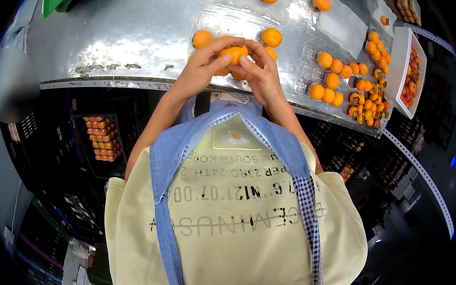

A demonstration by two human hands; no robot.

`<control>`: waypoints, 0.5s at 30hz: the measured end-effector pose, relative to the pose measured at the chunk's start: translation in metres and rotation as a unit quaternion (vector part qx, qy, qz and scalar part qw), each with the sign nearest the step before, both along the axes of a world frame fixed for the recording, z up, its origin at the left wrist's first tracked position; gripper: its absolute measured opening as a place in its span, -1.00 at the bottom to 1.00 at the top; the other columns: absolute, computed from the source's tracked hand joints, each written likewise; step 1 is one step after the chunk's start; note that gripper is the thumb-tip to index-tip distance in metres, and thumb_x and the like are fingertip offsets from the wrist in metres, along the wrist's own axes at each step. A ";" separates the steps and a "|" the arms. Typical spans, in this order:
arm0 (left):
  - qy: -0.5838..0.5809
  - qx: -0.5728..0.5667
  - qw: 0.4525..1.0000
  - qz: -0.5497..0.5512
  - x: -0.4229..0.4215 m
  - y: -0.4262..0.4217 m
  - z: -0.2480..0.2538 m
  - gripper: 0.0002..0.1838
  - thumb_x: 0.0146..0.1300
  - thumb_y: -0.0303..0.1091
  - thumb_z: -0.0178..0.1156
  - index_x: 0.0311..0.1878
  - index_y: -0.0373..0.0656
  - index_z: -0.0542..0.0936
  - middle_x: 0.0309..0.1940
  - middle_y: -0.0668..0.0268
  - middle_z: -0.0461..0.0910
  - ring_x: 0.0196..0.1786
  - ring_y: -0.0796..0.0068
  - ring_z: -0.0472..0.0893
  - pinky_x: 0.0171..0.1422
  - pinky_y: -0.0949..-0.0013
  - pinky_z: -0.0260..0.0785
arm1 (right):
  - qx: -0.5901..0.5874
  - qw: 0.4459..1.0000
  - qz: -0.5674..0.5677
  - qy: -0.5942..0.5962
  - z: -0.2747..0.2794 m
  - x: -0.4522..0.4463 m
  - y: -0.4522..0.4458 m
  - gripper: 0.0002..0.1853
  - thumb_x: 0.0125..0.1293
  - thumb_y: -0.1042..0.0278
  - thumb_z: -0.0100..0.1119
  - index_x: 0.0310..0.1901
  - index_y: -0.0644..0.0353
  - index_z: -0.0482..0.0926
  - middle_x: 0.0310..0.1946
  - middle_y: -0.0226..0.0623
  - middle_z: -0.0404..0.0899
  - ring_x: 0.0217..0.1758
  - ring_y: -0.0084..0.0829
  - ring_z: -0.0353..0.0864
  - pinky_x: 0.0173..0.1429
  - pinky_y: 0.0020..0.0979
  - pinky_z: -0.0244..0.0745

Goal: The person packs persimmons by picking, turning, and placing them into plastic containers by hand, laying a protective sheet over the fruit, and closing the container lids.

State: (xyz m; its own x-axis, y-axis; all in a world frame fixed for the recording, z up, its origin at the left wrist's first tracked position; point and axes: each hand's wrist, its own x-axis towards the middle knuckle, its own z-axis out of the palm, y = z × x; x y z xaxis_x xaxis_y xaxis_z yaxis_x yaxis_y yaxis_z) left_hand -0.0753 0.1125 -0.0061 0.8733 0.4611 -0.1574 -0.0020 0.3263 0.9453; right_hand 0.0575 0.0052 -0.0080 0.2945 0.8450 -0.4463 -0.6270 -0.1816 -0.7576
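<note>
Both hands meet around one orange fruit (234, 54) over the clear plastic tray near the metal table's front edge. My left hand (203, 64) grips it from the left, fingers curled over the top and thumb on its near side. From the right, my right hand (260, 66) holds the same fruit between fingers and thumb. Around the hands, more orange fruits sit in the clear tray (220, 18), one at the left (202, 38) and one at the right (271, 37). Others are partly hidden under my hands.
Rows of fruit (332, 80) and a loose pile (368, 105) lie on the metal table (112, 34) at the right. Beyond them stands a white bin (402, 69) of redder fruit. A black crate (114, 144) with packed fruit is below the table's left edge.
</note>
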 end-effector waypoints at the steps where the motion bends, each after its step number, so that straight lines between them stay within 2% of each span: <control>1: 0.004 -0.004 1.000 -0.003 0.000 0.000 0.000 -0.54 0.36 -0.27 0.00 0.30 -0.18 0.37 0.23 0.24 0.40 0.32 0.36 0.33 0.40 0.31 0.14 | -0.003 1.000 0.001 -0.003 -0.001 0.000 -0.001 -0.39 0.21 0.32 0.25 0.23 0.35 0.23 0.20 -0.05 0.24 0.17 -0.16 0.44 0.20 -0.25 0.48; 12: 0.011 0.074 0.997 -0.018 -0.004 -0.002 -0.006 -0.51 0.42 -0.21 -0.09 0.35 -0.17 0.29 0.30 0.23 0.32 0.35 0.34 0.29 0.43 0.29 0.09 | -0.003 1.000 -0.008 0.016 0.000 0.001 -0.002 -0.37 0.24 0.29 0.21 0.25 0.40 0.22 0.18 -0.01 0.27 0.20 -0.15 0.42 0.22 -0.18 0.45; 15: 0.013 0.037 0.999 -0.020 -0.005 -0.001 -0.002 -0.50 0.40 -0.26 -0.04 0.36 -0.18 0.26 0.30 0.20 0.31 0.34 0.34 0.31 0.41 0.30 0.14 | 0.012 0.999 -0.003 0.035 0.002 0.002 -0.001 -0.37 0.26 0.27 0.19 0.26 0.41 0.21 0.15 -0.01 0.31 0.20 -0.18 0.42 0.22 -0.18 0.45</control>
